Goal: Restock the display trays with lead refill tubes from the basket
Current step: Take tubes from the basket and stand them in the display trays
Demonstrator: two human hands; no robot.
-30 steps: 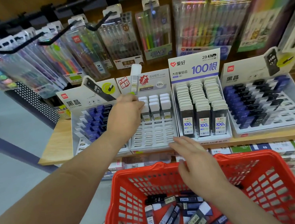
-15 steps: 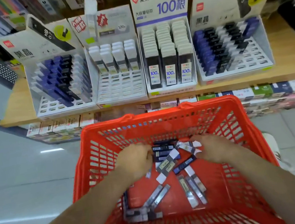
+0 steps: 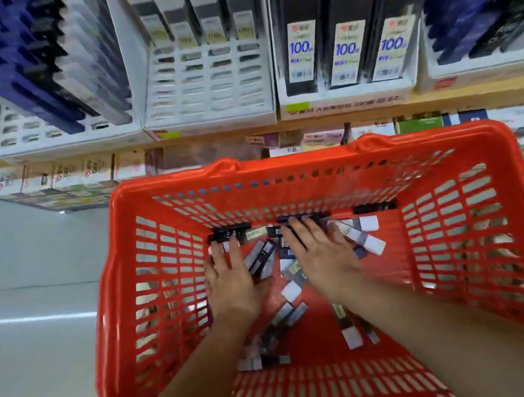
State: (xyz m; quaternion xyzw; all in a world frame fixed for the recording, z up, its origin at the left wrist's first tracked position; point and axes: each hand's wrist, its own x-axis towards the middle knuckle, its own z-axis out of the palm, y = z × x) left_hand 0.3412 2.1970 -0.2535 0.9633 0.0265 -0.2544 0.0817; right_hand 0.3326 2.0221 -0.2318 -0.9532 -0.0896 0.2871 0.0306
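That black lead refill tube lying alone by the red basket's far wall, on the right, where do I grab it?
Pinch the black tube at mid-length, coming down from above on its near side. It lies flat, lengthwise along the far wall of the basket, so the far side looks blocked while the near edge looks free. The right hand is closer.

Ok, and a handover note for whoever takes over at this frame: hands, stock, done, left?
Left hand: open, fingers flat on the loose lead refill tubes in the red plastic basket; nothing gripped.
Right hand: open, spread over the same tubes.
Done: the white slotted display tray holds tubes in its back rows only.
Left: its front slots are empty, so are some in the blue-tube tray beside it; many tubes lie in the basket.
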